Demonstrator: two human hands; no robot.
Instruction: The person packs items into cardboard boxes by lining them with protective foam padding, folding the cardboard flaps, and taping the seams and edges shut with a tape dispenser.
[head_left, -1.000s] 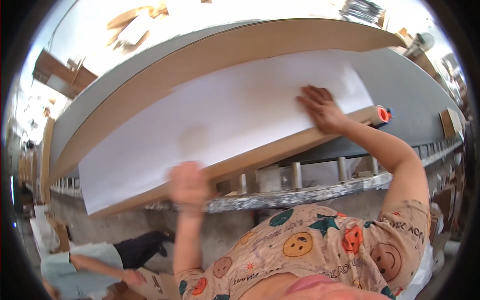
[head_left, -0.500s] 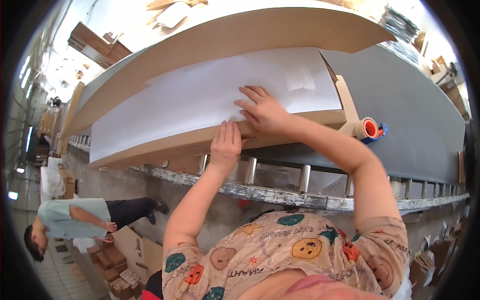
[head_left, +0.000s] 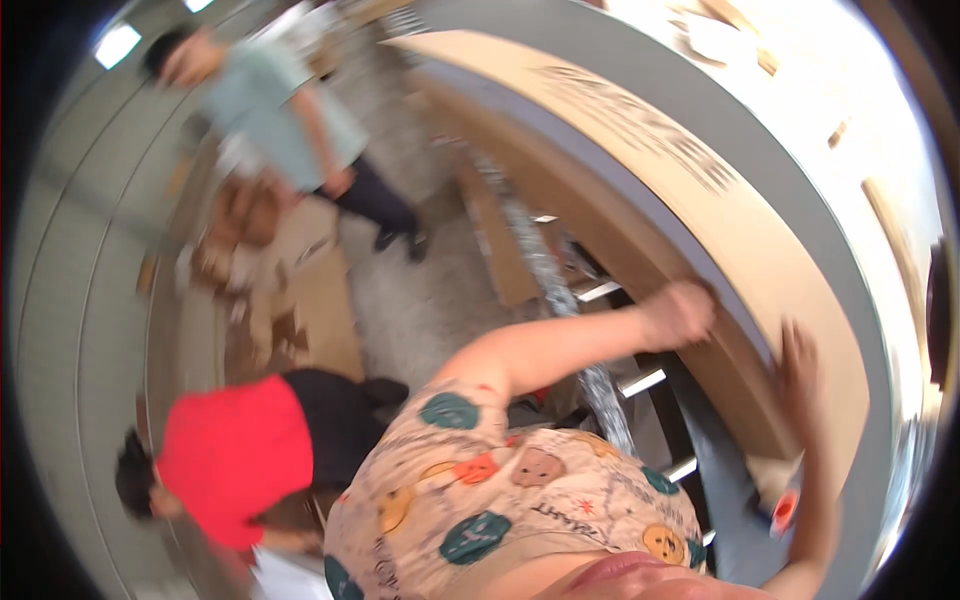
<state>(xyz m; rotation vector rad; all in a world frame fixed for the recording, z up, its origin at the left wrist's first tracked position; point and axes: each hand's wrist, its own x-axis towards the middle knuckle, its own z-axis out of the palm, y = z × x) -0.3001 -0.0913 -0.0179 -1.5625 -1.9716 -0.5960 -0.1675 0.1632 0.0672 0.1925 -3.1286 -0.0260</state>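
The large flat cardboard sheet (head_left: 700,200), probably light but floppy, is gripped at its near edge: left hand (head_left: 680,312) curled, right hand (head_left: 800,365) fingers spread.

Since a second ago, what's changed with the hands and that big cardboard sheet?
The view has swung left, so the floor and two other people now show. The left hand has moved from the near edge of the flat cardboard sheet to its side; the right hand slid off the top to the near edge. Both stay on the sheet, which still lies on the grey table. The tape roll stayed put.
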